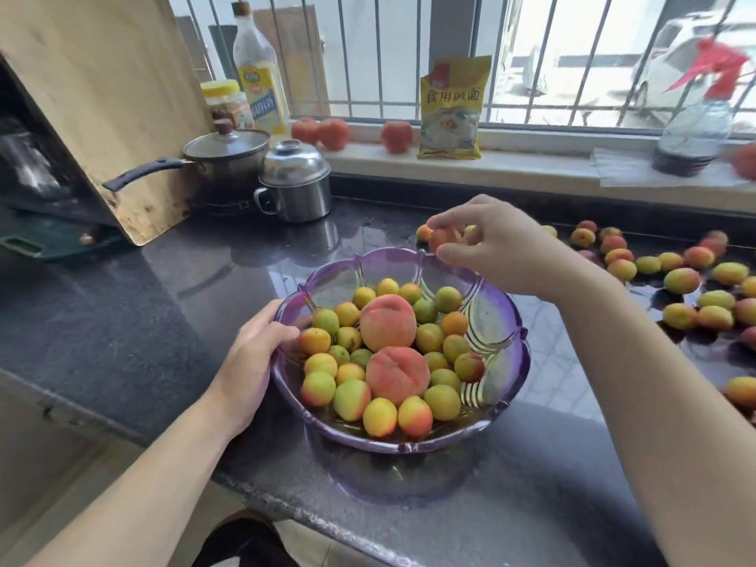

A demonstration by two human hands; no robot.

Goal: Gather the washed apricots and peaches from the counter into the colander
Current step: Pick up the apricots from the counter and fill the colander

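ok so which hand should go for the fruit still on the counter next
Right. The right hand, pinching an apricot above the colander's far rim, is on the side where the loose apricots lie. The left hand grips the opposite rim, steadying the colander.

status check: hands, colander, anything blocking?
Left hand grips colander rim. Right hand pinches an apricot above the far rim. Two peaches already inside; many apricots on counter, right. Nothing blocking.

spray bottle [695, 128] blurred; fruit [745, 160] beside it cut by right edge; held apricot [441, 238] partly hidden by fingers [454, 255].
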